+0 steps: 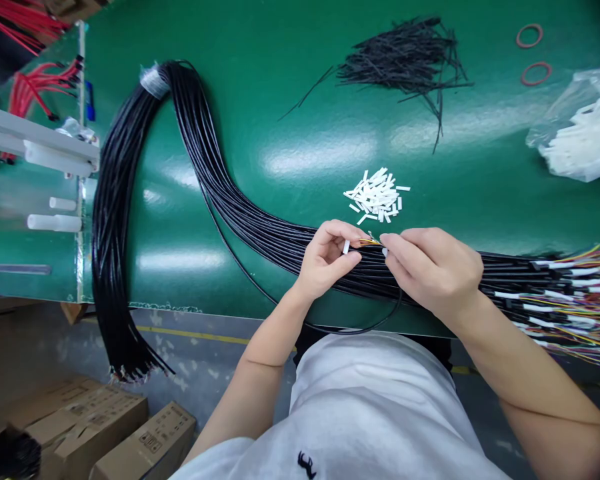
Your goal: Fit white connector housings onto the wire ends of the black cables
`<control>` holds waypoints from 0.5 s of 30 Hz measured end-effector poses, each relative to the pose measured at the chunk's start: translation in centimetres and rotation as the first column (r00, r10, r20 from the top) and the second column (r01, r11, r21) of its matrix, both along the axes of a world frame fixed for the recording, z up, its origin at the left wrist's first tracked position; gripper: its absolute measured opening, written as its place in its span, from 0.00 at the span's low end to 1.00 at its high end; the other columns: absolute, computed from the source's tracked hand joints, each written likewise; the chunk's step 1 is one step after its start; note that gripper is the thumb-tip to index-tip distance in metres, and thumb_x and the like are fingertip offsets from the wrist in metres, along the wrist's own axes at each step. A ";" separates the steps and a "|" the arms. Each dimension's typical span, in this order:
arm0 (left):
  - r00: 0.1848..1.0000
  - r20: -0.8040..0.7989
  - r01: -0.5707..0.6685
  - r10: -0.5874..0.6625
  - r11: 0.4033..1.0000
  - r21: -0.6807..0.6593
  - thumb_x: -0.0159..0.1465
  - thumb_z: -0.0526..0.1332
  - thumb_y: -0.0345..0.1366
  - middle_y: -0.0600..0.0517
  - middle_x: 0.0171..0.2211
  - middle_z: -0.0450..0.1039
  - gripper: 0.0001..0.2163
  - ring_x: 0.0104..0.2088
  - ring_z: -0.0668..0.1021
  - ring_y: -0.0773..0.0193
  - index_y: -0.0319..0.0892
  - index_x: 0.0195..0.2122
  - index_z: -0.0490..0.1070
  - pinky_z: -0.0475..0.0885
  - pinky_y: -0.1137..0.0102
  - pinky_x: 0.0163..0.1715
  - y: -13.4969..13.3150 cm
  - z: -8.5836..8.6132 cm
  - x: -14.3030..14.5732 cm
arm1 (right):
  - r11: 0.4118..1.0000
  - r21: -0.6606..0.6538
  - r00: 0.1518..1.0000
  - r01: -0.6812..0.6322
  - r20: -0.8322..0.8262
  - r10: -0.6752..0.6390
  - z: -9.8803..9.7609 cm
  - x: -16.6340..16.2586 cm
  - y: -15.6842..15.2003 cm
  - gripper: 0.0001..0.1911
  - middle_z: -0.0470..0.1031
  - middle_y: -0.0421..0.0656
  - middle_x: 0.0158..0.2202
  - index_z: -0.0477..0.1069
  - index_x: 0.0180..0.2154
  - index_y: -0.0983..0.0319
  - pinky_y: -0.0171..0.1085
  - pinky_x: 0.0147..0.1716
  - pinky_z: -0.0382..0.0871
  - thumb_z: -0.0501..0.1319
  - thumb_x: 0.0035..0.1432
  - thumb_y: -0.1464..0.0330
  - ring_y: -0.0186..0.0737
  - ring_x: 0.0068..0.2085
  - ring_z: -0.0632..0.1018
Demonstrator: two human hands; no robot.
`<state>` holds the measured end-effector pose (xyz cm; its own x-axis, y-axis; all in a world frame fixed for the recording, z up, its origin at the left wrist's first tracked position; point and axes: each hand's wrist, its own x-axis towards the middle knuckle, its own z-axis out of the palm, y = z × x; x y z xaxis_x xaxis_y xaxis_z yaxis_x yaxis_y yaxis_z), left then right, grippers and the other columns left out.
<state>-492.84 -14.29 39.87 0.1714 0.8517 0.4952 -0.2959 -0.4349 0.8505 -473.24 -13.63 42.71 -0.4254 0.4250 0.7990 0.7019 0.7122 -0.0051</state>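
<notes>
Over the long bundle of black cables (260,223), my two hands meet fingertip to fingertip. My right hand (433,267) pinches the end of one black cable (353,331), which hangs in a loop below it. Thin yellow and other coloured wires (370,242) stick out from those fingers toward the left. My left hand (327,260) is curled, with a short white sleeve (346,247) between its fingers and its fingertips at the wire ends. Just beyond the hands lies a pile of short white sleeves (377,195).
Black thin strips (405,57) lie heaped at the back. A plastic bag of white pieces (585,137) and two reddish rings (530,36) are at the right. Wired cable ends (580,293) fan out nearby. Cartons (145,443) stand on the floor, left.
</notes>
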 end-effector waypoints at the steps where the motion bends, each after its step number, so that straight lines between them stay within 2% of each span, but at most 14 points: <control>1: 1.000 -0.007 -0.005 0.005 1.000 0.017 0.67 0.67 0.28 0.54 0.40 0.75 0.10 0.45 0.81 0.71 0.46 0.48 0.74 0.77 0.73 0.52 0.0 0.0 0.0 | 1.000 0.010 1.000 0.004 0.004 -0.004 0.0 0.0 0.0 0.08 0.79 0.40 0.30 0.77 0.42 0.61 0.36 0.25 0.65 0.64 0.63 0.77 0.35 0.27 0.72; 5: 0.999 -0.018 -0.031 0.032 0.998 0.046 0.67 0.66 0.27 0.54 0.40 0.75 0.10 0.45 0.81 0.72 0.46 0.48 0.75 0.77 0.74 0.52 0.0 -0.2 0.2 | 0.998 0.054 1.000 0.027 0.013 -0.027 -0.1 0.0 0.1 0.10 0.79 0.41 0.29 0.76 0.42 0.61 0.36 0.25 0.64 0.64 0.62 0.79 0.35 0.26 0.70; 10: 0.998 -0.009 -0.065 0.064 0.998 -0.023 0.69 0.66 0.30 0.54 0.40 0.76 0.08 0.45 0.81 0.72 0.46 0.48 0.76 0.78 0.75 0.50 -0.1 -0.3 0.3 | 0.998 0.058 1.000 0.021 -0.004 -0.021 -0.2 -0.1 0.2 0.10 0.79 0.41 0.29 0.76 0.42 0.61 0.37 0.24 0.64 0.64 0.61 0.79 0.36 0.27 0.70; 15: 0.993 -0.065 -0.094 0.097 0.995 0.042 0.69 0.66 0.30 0.54 0.40 0.75 0.10 0.43 0.80 0.73 0.46 0.50 0.76 0.77 0.77 0.48 -0.2 -0.2 0.3 | 0.995 -0.074 0.995 -0.064 -0.084 0.058 0.0 -0.2 0.2 0.13 0.79 0.40 0.31 0.74 0.44 0.57 0.37 0.28 0.69 0.63 0.62 0.80 0.37 0.29 0.75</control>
<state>-492.56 -14.46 39.64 0.1243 0.8460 0.5185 -0.1943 -0.4917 0.8488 -473.48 -13.42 42.69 -0.3874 0.4611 0.7983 0.6519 0.7493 -0.1165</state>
